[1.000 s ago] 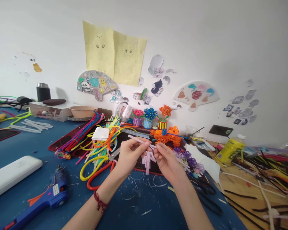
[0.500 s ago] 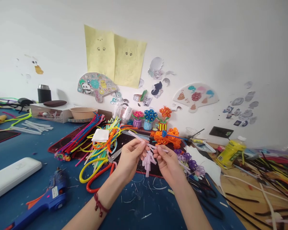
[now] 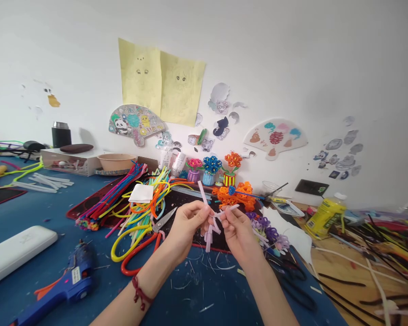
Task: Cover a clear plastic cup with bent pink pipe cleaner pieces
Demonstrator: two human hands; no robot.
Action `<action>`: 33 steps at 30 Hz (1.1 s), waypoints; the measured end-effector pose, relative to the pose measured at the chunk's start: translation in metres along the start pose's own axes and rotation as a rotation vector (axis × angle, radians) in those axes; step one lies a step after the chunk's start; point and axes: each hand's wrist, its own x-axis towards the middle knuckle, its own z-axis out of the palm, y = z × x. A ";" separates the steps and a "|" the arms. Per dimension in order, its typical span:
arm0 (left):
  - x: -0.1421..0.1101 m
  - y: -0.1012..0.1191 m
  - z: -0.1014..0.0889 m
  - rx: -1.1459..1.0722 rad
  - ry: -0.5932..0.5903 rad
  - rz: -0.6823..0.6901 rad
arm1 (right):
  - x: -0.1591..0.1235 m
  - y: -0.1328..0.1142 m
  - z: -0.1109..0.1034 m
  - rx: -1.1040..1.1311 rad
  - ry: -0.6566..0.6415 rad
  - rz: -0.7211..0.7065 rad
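Both hands meet over the blue mat at mid-frame. My left hand (image 3: 187,225) pinches a bundle of pale pink pipe cleaner pieces (image 3: 209,232), whose short ends hang down between the hands while one longer end sticks up and to the left. My right hand (image 3: 236,228) pinches a bent end of the same pink pipe cleaner at the bundle's top. A red cord bracelet is on my left wrist. Red-handled scissors (image 3: 146,242) lie just left of my left hand.
A heap of coloured pipe cleaners (image 3: 136,199) lies on a dark tray. A blue glue gun (image 3: 66,283) and a white case (image 3: 15,249) are at front left. Orange (image 3: 236,194) and purple (image 3: 267,226) pipe cleaner flowers, small flower pots (image 3: 209,170) and a yellow bottle (image 3: 324,213) stand behind and right.
The long pink end in my left hand has swung from lying flat to pointing upward. My right hand has bent its pink end over at the bundle's top.
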 end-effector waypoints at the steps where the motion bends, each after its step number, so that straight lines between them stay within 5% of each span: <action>1: 0.000 0.000 -0.001 0.030 -0.030 -0.016 | -0.001 -0.001 -0.001 -0.025 -0.010 -0.022; 9: -0.001 0.002 -0.004 0.142 -0.295 -0.140 | -0.003 -0.003 -0.008 -0.232 -0.185 -0.102; 33: -0.004 0.003 -0.002 -0.047 -0.379 -0.259 | -0.001 -0.002 -0.010 -0.126 -0.258 0.060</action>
